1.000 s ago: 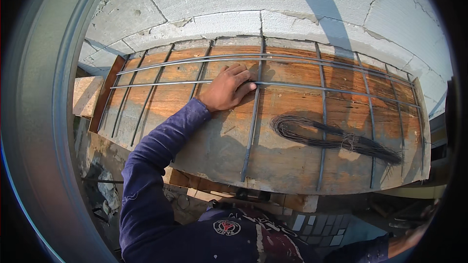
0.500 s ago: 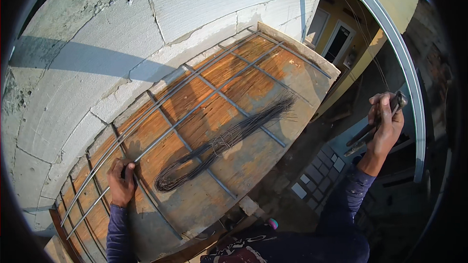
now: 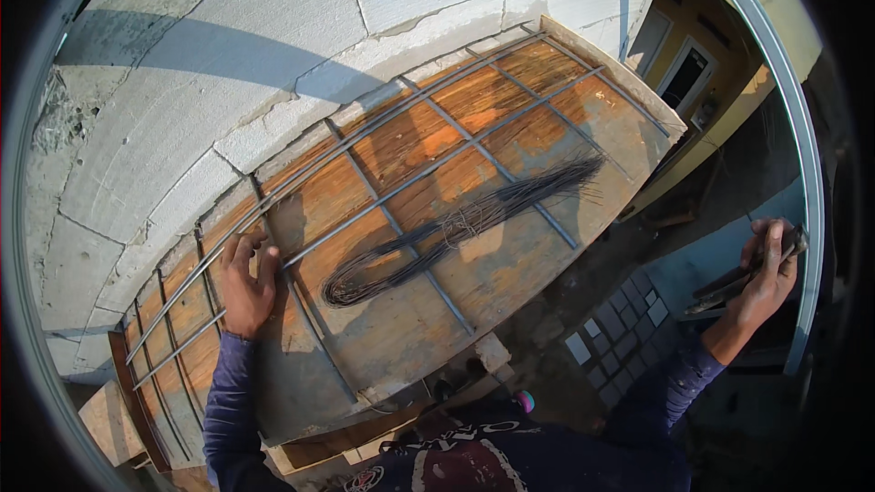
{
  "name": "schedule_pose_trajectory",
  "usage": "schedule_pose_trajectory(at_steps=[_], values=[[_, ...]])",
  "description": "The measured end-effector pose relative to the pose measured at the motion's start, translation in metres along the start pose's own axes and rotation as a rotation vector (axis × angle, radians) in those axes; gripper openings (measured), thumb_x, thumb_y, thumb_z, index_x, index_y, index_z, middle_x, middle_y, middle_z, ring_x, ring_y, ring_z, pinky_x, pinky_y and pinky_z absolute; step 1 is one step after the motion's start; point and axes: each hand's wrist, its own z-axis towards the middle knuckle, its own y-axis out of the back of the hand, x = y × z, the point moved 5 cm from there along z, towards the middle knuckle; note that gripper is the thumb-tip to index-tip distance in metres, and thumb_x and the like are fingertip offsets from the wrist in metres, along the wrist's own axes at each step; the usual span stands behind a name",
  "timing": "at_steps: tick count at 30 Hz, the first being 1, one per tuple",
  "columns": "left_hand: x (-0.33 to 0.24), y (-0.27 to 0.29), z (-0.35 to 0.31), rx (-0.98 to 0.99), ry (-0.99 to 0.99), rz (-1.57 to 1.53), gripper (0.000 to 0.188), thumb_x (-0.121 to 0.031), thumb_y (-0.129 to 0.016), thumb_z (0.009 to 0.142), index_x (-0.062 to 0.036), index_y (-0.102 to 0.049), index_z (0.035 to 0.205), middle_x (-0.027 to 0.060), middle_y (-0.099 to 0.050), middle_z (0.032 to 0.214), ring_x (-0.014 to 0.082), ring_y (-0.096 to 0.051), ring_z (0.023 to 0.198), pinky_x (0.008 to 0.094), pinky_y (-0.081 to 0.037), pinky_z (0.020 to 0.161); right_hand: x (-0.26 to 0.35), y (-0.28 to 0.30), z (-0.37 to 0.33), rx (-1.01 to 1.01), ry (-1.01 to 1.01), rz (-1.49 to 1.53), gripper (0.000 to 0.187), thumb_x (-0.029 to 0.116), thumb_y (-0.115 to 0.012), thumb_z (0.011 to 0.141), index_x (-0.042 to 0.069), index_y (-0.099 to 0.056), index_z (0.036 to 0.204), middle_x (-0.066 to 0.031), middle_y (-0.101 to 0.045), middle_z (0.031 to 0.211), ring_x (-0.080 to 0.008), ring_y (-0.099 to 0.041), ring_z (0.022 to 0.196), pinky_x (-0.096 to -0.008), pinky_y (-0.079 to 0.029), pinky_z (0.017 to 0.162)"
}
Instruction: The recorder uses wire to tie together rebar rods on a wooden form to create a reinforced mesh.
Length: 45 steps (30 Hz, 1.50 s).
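My left hand point(image 3: 248, 284) is over a long steel rebar point(image 3: 392, 195) near where it crosses a shorter bar. Its thumb and fingers are apart, and part of the bar is hidden behind it. Out at the right, my right hand point(image 3: 767, 275) is closed round dark pincers point(image 3: 725, 292), whose rounded head shows above the fist. A looped bundle of thin dark tie wire point(image 3: 465, 226) lies across the rebar grid, bound round its middle.
The grid rests on a stained plywood panel point(image 3: 428, 310) with a raised board at its far right end. A white block wall point(image 3: 273, 128) borders its back. A curved metal strip point(image 3: 786, 82) passes beside my right hand. Paving point(image 3: 629, 328) shows well below.
The view has shifted, so the panel and wire appear farther right. My left hand has loosened, its fingers more spread over the bar. My right hand, still with the pincers, is lower and farther right.
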Motion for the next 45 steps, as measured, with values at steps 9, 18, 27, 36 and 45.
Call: schedule_pose_trajectory(at_steps=[9,18,27,36,45], values=[[-0.036,0.005,0.004,0.250,-0.063,-0.177,0.030,-0.026,-0.073,0.097,0.0020,-0.072,0.107,0.0194,-0.067,0.105,0.0371,-0.063,0.102,0.0429,-0.050,0.090,-0.004,0.008,-0.010,0.002,0.075,0.001,0.026,0.023,-0.068,0.103,-0.001,-0.068,0.113,-0.0082,-0.067,0.092,-0.0074,-0.049,0.067,-0.0227,-0.036,0.059],[-0.146,-0.043,0.021,0.536,-0.339,0.001,0.078,-0.027,-0.086,0.082,-0.0027,-0.049,0.146,0.0199,-0.062,0.128,0.0406,-0.064,0.111,0.0466,-0.052,0.097,0.014,-0.016,-0.018,0.047,0.136,0.025,0.022,0.022,-0.074,0.099,0.001,-0.069,0.107,-0.0065,-0.067,0.085,-0.0080,-0.050,0.066,-0.0233,-0.036,0.059],[-0.126,-0.031,0.054,0.532,-0.297,-0.243,0.065,-0.005,-0.081,0.078,-0.0034,-0.057,0.139,0.0181,-0.069,0.113,0.0331,-0.072,0.095,0.0404,-0.057,0.082,-0.004,0.060,-0.006,-0.021,0.102,0.036,0.029,0.027,-0.067,0.102,-0.002,-0.067,0.110,-0.0077,-0.059,0.082,-0.0093,-0.047,0.063,-0.0251,-0.046,0.075],[-0.049,-0.023,0.131,0.185,-0.417,0.053,0.065,-0.014,-0.086,0.078,-0.0057,-0.062,0.137,0.0153,-0.072,0.110,0.0287,-0.070,0.094,0.0375,-0.055,0.086,0.006,0.042,-0.011,-0.024,0.068,0.056,0.030,0.028,-0.066,0.103,-0.001,-0.067,0.110,-0.0079,-0.061,0.083,-0.0095,-0.047,0.064,-0.0233,-0.041,0.062],[-0.050,-0.031,0.018,0.418,0.069,-0.140,0.028,-0.013,-0.069,0.094,0.0040,-0.068,0.116,0.0230,-0.067,0.107,0.0393,-0.065,0.097,0.0440,-0.052,0.084,0.014,-0.034,-0.042,0.176,0.199,-0.104,0.017,0.014,-0.078,0.097,-0.001,-0.070,0.097,-0.0007,-0.068,0.081,-0.0059,-0.057,0.072,-0.0197,-0.043,0.070]])
